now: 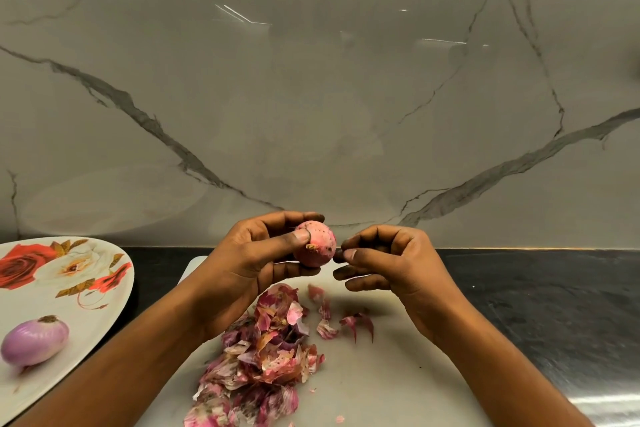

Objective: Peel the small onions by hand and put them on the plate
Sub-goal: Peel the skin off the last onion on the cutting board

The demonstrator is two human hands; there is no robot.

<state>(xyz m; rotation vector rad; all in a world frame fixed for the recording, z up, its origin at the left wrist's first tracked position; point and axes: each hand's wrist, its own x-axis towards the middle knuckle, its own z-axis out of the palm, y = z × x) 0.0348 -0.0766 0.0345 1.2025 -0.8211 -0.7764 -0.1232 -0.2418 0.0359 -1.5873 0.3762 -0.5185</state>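
Observation:
My left hand [256, 253] grips a small pink onion [317, 246] above the white cutting board [381, 374], thumb lying across its near side beside the brown root end. My right hand [388, 260] is just right of the onion with fingers curled, thumb and forefinger pinched together at the onion's right edge; whether a bit of skin sits between them cannot be made out. A peeled pale purple onion [34, 341] lies on the floral plate [69, 291] at the left.
A heap of pink and purple onion skins [263, 360] covers the board's middle, with a few loose scraps [356, 322] to its right. The board lies on a dark counter [554, 305] against a grey marble wall [311, 97].

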